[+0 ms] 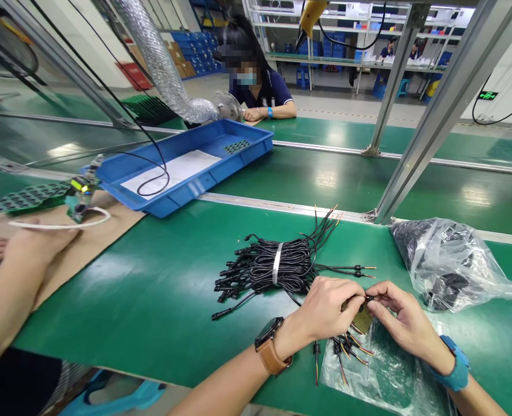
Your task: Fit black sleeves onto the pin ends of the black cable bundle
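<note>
The left hand (336,307) and the right hand (398,315) met with fingertips pinched together on a small black piece (369,298), above a clear sheet (388,372) of plastic on the green table (152,300). The bundle of black cables (260,266), bound by a white band (277,264), lay just beyond the left hand, and a plastic bag (472,257) holding dark contents sat beyond the right.

The wire bundle (281,267) lies on the table (164,289). The bag (450,260) sits to its right. Far and left is the tray (173,203), with paper (190,164) in it. Near, between bundle and bag, are the left hand (331,303) and right hand (398,315).
</note>
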`<state>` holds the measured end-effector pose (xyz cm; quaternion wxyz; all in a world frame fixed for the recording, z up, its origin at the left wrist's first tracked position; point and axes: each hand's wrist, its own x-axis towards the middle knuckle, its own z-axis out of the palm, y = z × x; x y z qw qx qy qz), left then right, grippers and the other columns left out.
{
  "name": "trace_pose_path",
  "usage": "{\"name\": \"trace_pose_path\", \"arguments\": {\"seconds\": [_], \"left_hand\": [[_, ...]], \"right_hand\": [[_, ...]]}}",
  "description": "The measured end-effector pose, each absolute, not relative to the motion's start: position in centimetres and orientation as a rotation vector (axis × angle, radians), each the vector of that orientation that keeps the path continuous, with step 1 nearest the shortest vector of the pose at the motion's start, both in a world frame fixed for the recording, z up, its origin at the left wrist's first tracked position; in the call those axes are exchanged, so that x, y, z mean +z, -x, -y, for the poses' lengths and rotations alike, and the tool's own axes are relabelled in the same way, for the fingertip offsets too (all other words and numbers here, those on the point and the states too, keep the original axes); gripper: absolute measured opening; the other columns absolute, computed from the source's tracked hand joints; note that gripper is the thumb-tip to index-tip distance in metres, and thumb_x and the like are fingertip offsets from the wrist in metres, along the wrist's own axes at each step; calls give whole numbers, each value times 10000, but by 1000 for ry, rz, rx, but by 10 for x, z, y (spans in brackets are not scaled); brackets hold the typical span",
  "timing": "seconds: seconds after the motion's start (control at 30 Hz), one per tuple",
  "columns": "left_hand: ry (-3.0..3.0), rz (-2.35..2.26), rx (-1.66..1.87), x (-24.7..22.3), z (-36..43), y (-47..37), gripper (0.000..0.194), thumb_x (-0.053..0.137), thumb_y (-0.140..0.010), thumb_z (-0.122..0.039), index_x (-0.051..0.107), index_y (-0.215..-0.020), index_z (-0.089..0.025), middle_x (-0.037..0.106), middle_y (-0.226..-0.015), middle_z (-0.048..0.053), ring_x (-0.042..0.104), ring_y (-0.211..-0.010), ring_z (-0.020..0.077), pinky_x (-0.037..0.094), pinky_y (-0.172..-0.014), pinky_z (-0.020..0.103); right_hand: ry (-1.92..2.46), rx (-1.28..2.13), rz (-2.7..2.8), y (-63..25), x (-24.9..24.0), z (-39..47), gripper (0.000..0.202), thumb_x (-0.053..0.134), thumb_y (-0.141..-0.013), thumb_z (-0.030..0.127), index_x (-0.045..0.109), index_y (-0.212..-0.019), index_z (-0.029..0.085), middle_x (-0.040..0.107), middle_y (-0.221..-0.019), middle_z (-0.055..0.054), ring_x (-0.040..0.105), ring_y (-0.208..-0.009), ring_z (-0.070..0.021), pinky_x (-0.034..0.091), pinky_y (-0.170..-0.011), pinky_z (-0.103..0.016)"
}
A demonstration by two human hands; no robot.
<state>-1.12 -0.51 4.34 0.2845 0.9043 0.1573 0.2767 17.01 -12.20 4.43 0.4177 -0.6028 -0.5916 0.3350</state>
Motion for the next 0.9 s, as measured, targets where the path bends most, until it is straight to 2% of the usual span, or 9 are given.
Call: {"name": "trace_pose_path", "arguments": {"seconds": [0.6,0.9], "left_hand": [[-2481,-399,691,47,4,12,152,540,-911,-161,587,-768,-184,616,-692,-15,533,-619,121,365,-600,268],[-2683,-355,711,46,4,11,225,485,-966,-189,582,-764,-177,598,-698,-3,517,-648,134,353,-613,291]], "right_hand": [[1501,770,1555,-168,43,124,150,531,-1019,294,621,-1096,202,697,-996,-62,671,-868,-171,568,-790,-288],[1520,676,1599,-167,40,123,130,543,-1015,281,613,-1099,211,711,-980,-54,693,-852,-170,578,-778,-277]]}}
